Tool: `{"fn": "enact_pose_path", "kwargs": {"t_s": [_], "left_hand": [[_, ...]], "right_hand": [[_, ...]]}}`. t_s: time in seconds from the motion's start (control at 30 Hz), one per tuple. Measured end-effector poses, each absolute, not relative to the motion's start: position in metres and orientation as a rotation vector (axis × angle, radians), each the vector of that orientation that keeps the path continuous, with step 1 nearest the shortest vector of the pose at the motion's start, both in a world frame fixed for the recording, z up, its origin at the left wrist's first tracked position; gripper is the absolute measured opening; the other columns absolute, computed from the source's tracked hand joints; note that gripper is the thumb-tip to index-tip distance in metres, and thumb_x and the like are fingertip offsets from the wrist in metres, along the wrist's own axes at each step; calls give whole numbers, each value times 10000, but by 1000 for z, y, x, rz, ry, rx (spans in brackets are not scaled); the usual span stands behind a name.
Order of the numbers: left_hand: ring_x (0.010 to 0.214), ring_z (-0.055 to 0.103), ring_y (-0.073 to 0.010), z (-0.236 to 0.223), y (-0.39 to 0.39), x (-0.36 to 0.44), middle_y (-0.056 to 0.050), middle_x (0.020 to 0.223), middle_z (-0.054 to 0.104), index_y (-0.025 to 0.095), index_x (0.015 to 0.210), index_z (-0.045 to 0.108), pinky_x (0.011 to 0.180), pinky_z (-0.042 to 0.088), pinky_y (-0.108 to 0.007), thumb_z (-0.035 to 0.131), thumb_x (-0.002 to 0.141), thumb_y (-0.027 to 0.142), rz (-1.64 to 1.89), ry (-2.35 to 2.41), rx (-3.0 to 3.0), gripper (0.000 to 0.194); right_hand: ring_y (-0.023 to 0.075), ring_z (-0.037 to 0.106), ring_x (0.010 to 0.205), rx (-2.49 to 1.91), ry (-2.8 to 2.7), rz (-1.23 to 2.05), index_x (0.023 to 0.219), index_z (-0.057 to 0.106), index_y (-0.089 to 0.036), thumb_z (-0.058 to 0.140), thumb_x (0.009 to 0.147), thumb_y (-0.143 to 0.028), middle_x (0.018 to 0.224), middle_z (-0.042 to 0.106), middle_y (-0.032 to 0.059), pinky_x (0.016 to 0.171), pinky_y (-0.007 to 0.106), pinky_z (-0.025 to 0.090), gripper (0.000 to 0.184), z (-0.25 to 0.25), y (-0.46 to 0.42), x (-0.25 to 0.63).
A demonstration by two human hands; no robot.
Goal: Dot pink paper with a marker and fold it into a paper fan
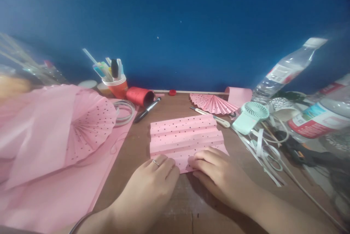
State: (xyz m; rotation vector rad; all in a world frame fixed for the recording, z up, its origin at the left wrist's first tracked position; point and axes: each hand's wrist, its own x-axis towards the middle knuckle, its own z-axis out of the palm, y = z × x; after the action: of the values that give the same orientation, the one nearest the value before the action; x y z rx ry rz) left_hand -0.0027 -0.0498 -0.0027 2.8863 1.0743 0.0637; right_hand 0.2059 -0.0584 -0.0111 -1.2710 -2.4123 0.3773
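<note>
A sheet of pink paper (175, 135) with dark dots lies in front of me on the brown table, creased into several crosswise pleats. At its near edge on the left is my left hand (155, 179), a ring on one finger, its fingers closed on the paper. My right hand (216, 172) grips the same edge further right, fingers curled over it. The thumbs are mostly hidden under the hands. Beyond the sheet rests a pleated pink paper fan (213, 103), with a craft knife (212, 116) just in front of it.
Larger pink sheets (62, 190) and a round pleated fan (93, 128) cover the left side. At the back stand a cup of pens (117, 87), a red roll (139, 96) and a black pen (147, 110). A mint handheld fan (250, 117), paper strips (259, 153), cables and plastic bottles (290, 68) crowd the right.
</note>
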Motion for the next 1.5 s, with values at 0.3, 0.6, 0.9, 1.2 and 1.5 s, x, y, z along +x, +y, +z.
{"fn": "enact_pose_path", "kwargs": {"t_s": [0.3, 0.6, 0.9, 1.2, 1.5], "left_hand": [[746, 478, -174, -1, -45, -4, -20, 804, 510, 176, 786, 504, 648, 451, -323, 451, 740, 44, 86, 1076, 2845, 150], [706, 463, -158, -2, -43, -3, -18, 786, 495, 174, 751, 493, 616, 441, -301, 429, 723, 20, 38, 1081, 2860, 169], [706, 500, -179, -5, -39, 0, -28, 772, 523, 178, 850, 532, 605, 441, -311, 416, 761, 68, 112, 1111, 2996, 183], [629, 523, -113, 50, -32, 2, 28, 672, 580, 199, 727, 588, 576, 366, -220, 365, 842, 268, 266, 1350, 2502, 260], [607, 541, -84, 138, -58, -1, 10, 849, 606, 201, 947, 560, 533, 412, -198, 501, 709, 225, 451, 1105, 2088, 246]], "right_hand": [[165, 495, 875, -1270, -2404, 290, 889, 590, -195, 458, 824, -173, 893, 588, 27, 761, 327, 403, 149, -16, -56, 210], [152, 500, 845, -1284, -2437, 376, 891, 592, -204, 459, 834, -176, 857, 582, 19, 730, 301, 411, 148, -12, -54, 209], [173, 498, 825, -1279, -2469, 136, 864, 586, -170, 434, 838, -177, 834, 588, 44, 721, 326, 385, 154, -15, -50, 211], [162, 535, 780, -1323, -2382, 143, 843, 595, -186, 417, 830, -130, 814, 629, 22, 708, 314, 370, 187, 36, -53, 217], [135, 584, 638, -1270, -2283, 427, 880, 613, -262, 499, 802, -344, 808, 652, -6, 492, 232, 396, 161, 130, -95, 232]]}}
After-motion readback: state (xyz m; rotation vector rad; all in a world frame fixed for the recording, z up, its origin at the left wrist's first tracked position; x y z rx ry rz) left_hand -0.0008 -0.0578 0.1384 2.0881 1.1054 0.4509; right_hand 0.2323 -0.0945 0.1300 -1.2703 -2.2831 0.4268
